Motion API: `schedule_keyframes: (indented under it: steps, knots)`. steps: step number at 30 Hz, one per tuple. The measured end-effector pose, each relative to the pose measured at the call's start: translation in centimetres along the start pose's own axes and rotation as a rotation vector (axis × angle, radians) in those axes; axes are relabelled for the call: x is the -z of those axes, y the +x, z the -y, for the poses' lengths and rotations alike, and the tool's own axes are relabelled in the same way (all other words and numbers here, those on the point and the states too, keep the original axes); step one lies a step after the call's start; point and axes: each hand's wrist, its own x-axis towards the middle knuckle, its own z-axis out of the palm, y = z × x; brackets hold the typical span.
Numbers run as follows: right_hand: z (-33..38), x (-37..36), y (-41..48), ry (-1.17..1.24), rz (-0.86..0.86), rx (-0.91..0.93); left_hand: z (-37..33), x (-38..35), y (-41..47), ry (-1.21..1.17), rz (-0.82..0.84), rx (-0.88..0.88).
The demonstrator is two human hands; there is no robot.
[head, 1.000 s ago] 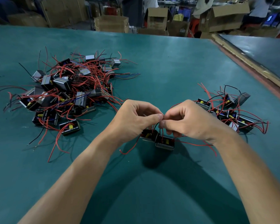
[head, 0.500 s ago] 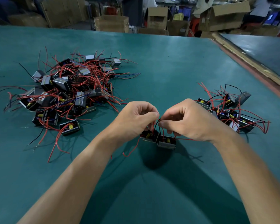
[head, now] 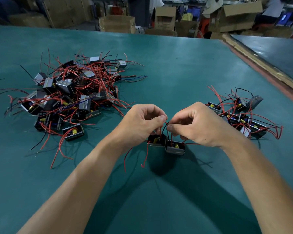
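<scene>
Two small black transformer-like parts with yellow pieces inside sit side by side on the green table: one part under my left hand, the other part under my right hand. Thin red and black wires rise from them between my thumbs. Each hand pinches wire ends with thumb and forefinger, the fingertips nearly touching. Loose red wires trail down toward me.
A big tangled pile of the same parts with red and black wires lies at the left. A smaller group of parts lies at the right. The table's right edge runs diagonally; cardboard boxes stand beyond the far edge.
My two hands have drawn a little apart and lifted slightly, pulling the wires up between them. The two parts have shifted slightly on the table.
</scene>
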Motion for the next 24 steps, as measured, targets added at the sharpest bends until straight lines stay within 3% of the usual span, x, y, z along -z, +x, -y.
schedule_keyframes:
  steps: [8, 24]
  knots:
    - [0.28, 0.11, -0.02, 0.002, -0.021, -0.022, 0.32, 0.29, 0.33, -0.027, -0.074, -0.033]
    - [0.72, -0.11, -0.17, -0.064, -0.048, -0.023, 0.43, 0.40, 0.30, -0.086, -0.046, -0.032]
